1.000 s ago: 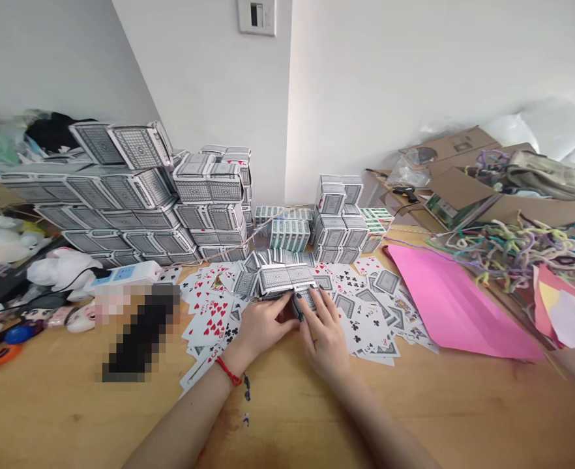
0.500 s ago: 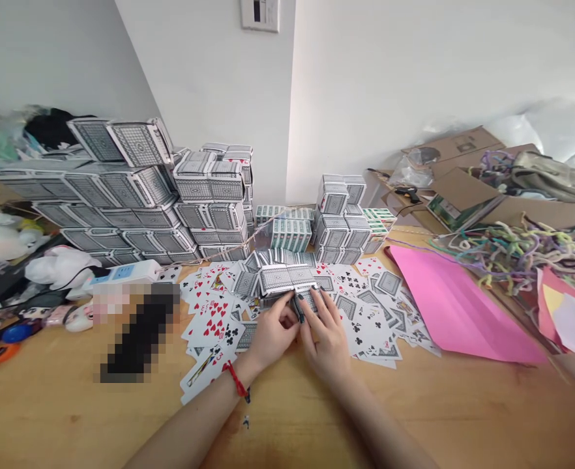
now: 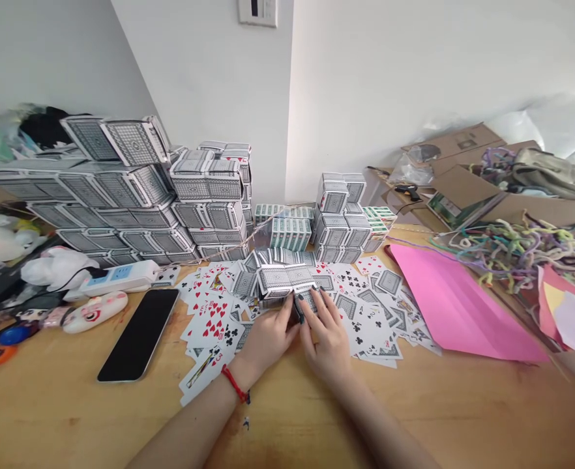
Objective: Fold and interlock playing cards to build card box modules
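Observation:
At the centre of the table my left hand [image 3: 270, 333] and my right hand [image 3: 324, 329] meet at the near side of a small block folded from playing cards [image 3: 285, 279]. A grey-backed playing card [image 3: 308, 301] lies under my right fingers. My left fingers and thumb are closed in at its left edge, partly hidden by the wrist. My right thumb and forefinger press together there, the other fingers lying along the card. Loose playing cards [image 3: 214, 319], some face up and some face down, spread around both hands. More folded card pieces [image 3: 245, 281] lean against the block's left side.
Card-block stacks stand at the left [image 3: 135, 189] and right [image 3: 336, 228], with card boxes [image 3: 290, 233] between. Left are a phone [image 3: 138, 335] and power strip [image 3: 121, 277]. Right are pink paper [image 3: 463, 309], tangled yarn [image 3: 527, 251] and a cardboard box [image 3: 536, 212].
My left hand has turned slightly, its knuckles now covering more of the finger gap. The right hand keeps its place on the card. The view has shifted a little.

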`<state>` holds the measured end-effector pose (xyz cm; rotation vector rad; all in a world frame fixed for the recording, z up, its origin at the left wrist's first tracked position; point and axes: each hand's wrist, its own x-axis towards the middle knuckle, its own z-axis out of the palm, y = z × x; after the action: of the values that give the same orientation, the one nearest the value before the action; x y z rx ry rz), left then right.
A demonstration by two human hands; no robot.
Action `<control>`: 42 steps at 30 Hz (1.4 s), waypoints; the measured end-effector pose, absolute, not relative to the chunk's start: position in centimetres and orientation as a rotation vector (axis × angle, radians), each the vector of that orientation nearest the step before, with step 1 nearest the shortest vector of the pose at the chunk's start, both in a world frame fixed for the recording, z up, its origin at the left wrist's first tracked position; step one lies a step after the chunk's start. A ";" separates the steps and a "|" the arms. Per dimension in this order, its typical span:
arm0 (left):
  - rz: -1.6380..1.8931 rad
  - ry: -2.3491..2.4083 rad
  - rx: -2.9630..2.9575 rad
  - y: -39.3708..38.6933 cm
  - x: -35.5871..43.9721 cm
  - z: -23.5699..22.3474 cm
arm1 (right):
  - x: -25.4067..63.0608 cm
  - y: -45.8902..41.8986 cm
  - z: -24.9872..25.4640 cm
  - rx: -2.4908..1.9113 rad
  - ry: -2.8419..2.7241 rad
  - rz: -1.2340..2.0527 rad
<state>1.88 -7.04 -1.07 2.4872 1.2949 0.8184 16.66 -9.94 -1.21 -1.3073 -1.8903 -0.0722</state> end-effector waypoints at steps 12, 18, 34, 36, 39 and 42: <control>1.055 1.239 2.889 -7.8 2.1 -0.5 | 16.6 -9.9 -1.1 -1.320 -1.892 -0.096; 1.097 1.216 2.858 -7.7 2.1 -0.6 | 16.6 -9.8 -1.1 -1.319 -1.897 -0.115; 1.084 1.339 2.230 -7.4 2.4 -1.0 | 16.5 -10.0 -0.9 -1.361 -1.943 -0.107; 1.078 1.298 2.325 -7.4 2.3 -0.9 | 16.5 -10.1 -0.9 -1.358 -1.954 -0.120; 1.103 1.254 2.432 -7.3 2.2 -0.9 | 16.4 -10.2 -1.1 -1.351 -1.958 -0.142; 1.122 1.229 2.492 -7.3 2.2 -0.9 | 16.4 -10.2 -1.3 -1.350 -1.963 -0.164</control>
<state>2.16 -7.26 -0.95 2.4924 1.2289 1.1221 16.37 -10.20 -1.25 -1.3498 -1.9628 -0.1638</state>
